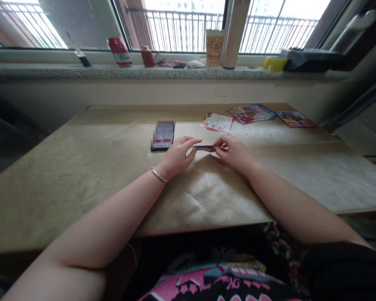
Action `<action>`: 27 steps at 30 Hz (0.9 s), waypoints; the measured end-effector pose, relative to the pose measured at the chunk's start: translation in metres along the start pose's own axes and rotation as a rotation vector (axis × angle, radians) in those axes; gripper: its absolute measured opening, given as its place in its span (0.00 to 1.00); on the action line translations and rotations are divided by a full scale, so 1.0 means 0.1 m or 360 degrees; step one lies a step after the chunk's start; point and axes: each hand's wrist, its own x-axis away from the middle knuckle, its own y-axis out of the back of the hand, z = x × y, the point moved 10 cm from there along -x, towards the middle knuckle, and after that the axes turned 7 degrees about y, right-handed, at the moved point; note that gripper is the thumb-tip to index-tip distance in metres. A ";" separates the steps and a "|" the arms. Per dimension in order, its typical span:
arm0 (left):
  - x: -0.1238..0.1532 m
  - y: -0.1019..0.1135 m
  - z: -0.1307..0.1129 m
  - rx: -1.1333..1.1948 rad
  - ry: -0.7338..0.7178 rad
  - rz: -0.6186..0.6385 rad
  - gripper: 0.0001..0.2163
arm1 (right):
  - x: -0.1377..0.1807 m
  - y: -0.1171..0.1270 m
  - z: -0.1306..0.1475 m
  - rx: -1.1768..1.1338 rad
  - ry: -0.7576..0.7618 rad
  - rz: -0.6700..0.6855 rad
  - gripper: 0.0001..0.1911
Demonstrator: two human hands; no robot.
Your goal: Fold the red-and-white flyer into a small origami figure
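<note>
Above the middle of the table, a thin colourful card [203, 148] is seen almost edge-on, and I cannot tell whether it is one card or several stacked. My right hand [233, 152] pinches its right end between thumb and fingers. At the card's left end is my left hand [180, 154], thumb and fingers apart around it, with a bangle [159, 175] on the wrist. Just left of that hand, a phone [163, 136] lies on the table. Beyond both hands lie white printed sheets with red marks [218, 122].
A pile of colourful cards or packets [252, 113] lies at the table's back right, with another colourful pile [295, 118] beside it. The window sill [100, 72] holds a red can [120, 52], a patterned cup [214, 49] and a yellow object [273, 64]. The table [65, 167] has a brownish cover.
</note>
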 end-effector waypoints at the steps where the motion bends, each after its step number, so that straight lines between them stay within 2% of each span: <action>1: 0.00 0.00 0.00 -0.0022 -0.0012 0.0001 0.16 | 0.00 0.02 0.04 0.0084 0.0034 -0.0005 0.03; 6: 0.00 -0.02 -0.07 -0.0139 -0.0113 0.0030 0.13 | 0.00 0.00 0.28 0.0395 0.0230 0.0099 0.05; 10: 0.01 -0.04 -0.15 -0.0200 -0.0178 0.0064 0.14 | 0.02 -0.14 0.45 0.0518 0.0439 0.0355 0.07; 13: 0.03 -0.07 -0.18 -0.0201 -0.0230 0.0111 0.12 | 0.06 -0.25 0.47 0.0452 0.0503 0.0505 0.07; 21: 0.08 -0.21 -0.24 -0.0206 -0.0397 0.0301 0.11 | 0.05 -0.37 0.29 0.0017 0.0411 0.0509 0.10; 24: 0.10 -0.26 -0.29 -0.0288 -0.0442 0.0386 0.11 | 0.02 -0.36 0.18 -0.0037 0.0275 0.0452 0.16; 27: 0.11 -0.27 -0.30 -0.0368 -0.0419 0.0421 0.11 | 0.01 -0.34 0.09 -0.0023 0.0187 0.0393 0.16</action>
